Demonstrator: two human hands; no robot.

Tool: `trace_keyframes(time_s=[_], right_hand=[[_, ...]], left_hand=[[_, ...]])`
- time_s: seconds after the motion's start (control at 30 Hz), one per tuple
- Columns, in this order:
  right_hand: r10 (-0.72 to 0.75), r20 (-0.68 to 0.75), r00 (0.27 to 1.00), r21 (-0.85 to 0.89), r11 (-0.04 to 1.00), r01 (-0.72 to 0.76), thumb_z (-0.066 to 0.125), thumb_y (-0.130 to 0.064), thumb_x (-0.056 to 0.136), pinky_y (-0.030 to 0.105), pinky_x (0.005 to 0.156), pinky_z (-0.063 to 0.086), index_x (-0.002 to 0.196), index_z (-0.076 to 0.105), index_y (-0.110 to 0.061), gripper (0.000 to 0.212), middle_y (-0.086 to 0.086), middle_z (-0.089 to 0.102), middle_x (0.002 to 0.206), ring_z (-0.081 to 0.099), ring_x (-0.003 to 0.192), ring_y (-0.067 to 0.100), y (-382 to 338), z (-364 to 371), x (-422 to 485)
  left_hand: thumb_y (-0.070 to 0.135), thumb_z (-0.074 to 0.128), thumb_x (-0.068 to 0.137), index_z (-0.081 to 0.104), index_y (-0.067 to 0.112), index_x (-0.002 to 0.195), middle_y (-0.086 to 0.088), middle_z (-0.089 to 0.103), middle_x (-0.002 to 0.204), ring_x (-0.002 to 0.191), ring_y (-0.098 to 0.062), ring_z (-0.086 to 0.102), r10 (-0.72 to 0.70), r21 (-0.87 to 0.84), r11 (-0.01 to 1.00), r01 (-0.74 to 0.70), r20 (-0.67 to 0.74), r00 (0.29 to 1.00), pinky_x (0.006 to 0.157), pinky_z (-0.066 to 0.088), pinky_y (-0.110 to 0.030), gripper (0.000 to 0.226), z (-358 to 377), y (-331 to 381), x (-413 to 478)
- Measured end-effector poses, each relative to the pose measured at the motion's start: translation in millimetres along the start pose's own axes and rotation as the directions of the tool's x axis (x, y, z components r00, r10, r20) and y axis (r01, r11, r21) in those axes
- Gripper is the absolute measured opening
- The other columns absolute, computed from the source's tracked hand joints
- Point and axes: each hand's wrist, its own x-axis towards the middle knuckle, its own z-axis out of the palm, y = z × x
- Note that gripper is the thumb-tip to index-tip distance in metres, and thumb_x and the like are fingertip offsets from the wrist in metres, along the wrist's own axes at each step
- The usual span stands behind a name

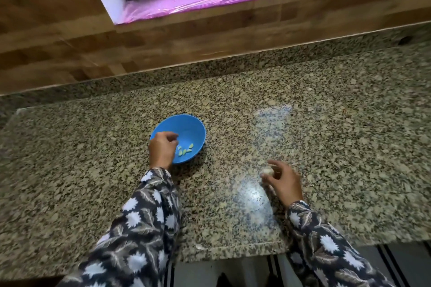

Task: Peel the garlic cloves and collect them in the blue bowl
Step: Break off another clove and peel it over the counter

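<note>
A blue bowl (186,129) stands on the granite counter (326,123), left of centre. Several pale peeled garlic cloves (185,150) lie in its bottom. My left hand (162,150) hovers over the bowl's near-left rim, fingers curled and bunched; whether it holds a clove is hidden. To the right, my right hand (283,180) rests near the counter and grips a whitish garlic piece (267,172) between thumb and fingertips.
The counter's front edge (233,248) runs just below my forearms, with dark floor beyond. A wood-patterned wall (70,42) rises behind the counter, and a window sill covered in pink film (210,0) sits above. A bright glare patch lies between the hands.
</note>
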Motion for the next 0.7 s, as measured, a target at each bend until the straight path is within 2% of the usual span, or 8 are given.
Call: trace_keyframes(time_s=[0.1,0.13,0.2,0.27,0.33,0.43,0.53,0.7], right_hand=[[0.105,0.103,0.989,0.331,0.934,-0.133,0.068,-0.002,0.078,0.009,0.064,0.051,0.111,0.061,-0.005,0.034,0.006,0.061,0.107,0.059,0.083,0.011,-8.2,12.6,-4.6],[0.132,0.153,0.979,0.441,0.878,-0.187,0.066,0.0,0.078,0.013,0.062,0.054,0.104,0.063,-0.007,0.027,0.011,0.063,0.108,0.061,0.08,0.014,-11.1,18.2,-6.7],[0.168,0.237,0.957,0.57,0.773,-0.277,0.064,0.001,0.08,0.021,0.063,0.057,0.098,0.065,-0.012,0.023,0.013,0.064,0.107,0.063,0.08,0.018,-15.5,27.2,-11.3],[0.158,0.278,0.947,0.595,0.746,-0.299,0.061,0.003,0.082,0.018,0.063,0.055,0.105,0.063,-0.011,0.027,0.002,0.065,0.1,0.063,0.079,0.009,-20.2,31.1,-15.8],[0.12,0.301,0.946,0.584,0.761,-0.283,0.059,0.003,0.083,0.019,0.07,0.054,0.109,0.062,-0.012,0.03,-0.006,0.065,0.099,0.063,0.079,0.001,-22.8,32.3,-17.7],[0.075,0.342,0.937,0.606,0.744,-0.281,0.055,0.003,0.086,0.021,0.077,0.054,0.114,0.06,-0.009,0.03,-0.003,0.065,0.102,0.064,0.087,0.007,-25.9,33.1,-20.1],[0.09,0.368,0.926,0.646,0.691,-0.324,0.046,0.001,0.091,0.022,0.081,0.053,0.12,0.057,-0.004,0.03,0.008,0.063,0.112,0.061,0.099,0.018,-29.5,34.5,-22.1],[0.068,0.32,0.945,0.695,0.661,-0.283,0.052,0.004,0.087,0.023,0.081,0.053,0.111,0.06,-0.015,0.032,0.002,0.066,0.108,0.064,0.096,0.013,-28.6,28.9,-24.2]], left_hand=[[0.006,0.061,0.089,0.068,0.005,0.111,-0.004,0.069,0.102,0.086,-0.014,0.065,0.135,-0.115,0.983,-0.146,-0.098,0.986,0.076,0.051,-0.018,0.023,-4.9,23.3,-37.8],[0.008,0.061,0.089,0.068,0.007,0.111,-0.001,0.069,0.101,0.085,-0.011,0.065,0.164,-0.192,0.966,-0.173,-0.061,0.985,0.073,0.051,-0.016,0.023,-1.5,29.2,-52.8],[0.008,0.063,0.088,0.068,0.011,0.11,0.002,0.069,0.102,0.086,-0.009,0.066,0.172,-0.339,0.933,-0.121,0.124,0.977,0.072,0.055,-0.018,0.023,18.5,32.6,-79.9],[0.01,0.065,0.086,0.069,0.013,0.108,0.001,0.07,0.102,0.086,-0.01,0.067,0.124,-0.377,0.926,-0.01,0.281,0.952,0.075,0.058,-0.028,0.022,43.1,29.3,-99.2],[0.013,0.068,0.084,0.07,0.011,0.107,-0.003,0.071,0.102,0.087,-0.013,0.069,0.066,-0.402,0.911,0.087,0.351,0.934,0.077,0.058,-0.035,0.023,60.1,25.0,-109.1],[0.008,0.068,0.084,0.068,0.004,0.108,-0.011,0.072,0.098,0.085,-0.019,0.07,0.027,-0.52,0.822,0.233,0.444,0.896,0.07,0.059,-0.03,0.025,68.4,24.2,-113.4],[0.0,0.066,0.083,0.067,0.001,0.107,-0.01,0.072,0.095,0.084,-0.019,0.07,0.042,-0.602,0.731,0.323,0.512,0.858,0.07,0.058,-0.027,0.025,66.7,27.5,-115.6],[-0.002,0.066,0.081,0.067,-0.003,0.103,-0.015,0.071,0.099,0.088,-0.024,0.07,0.001,-0.676,0.541,0.499,0.594,0.804,0.072,0.058,-0.026,0.022,62.8,23.2,-115.4]])
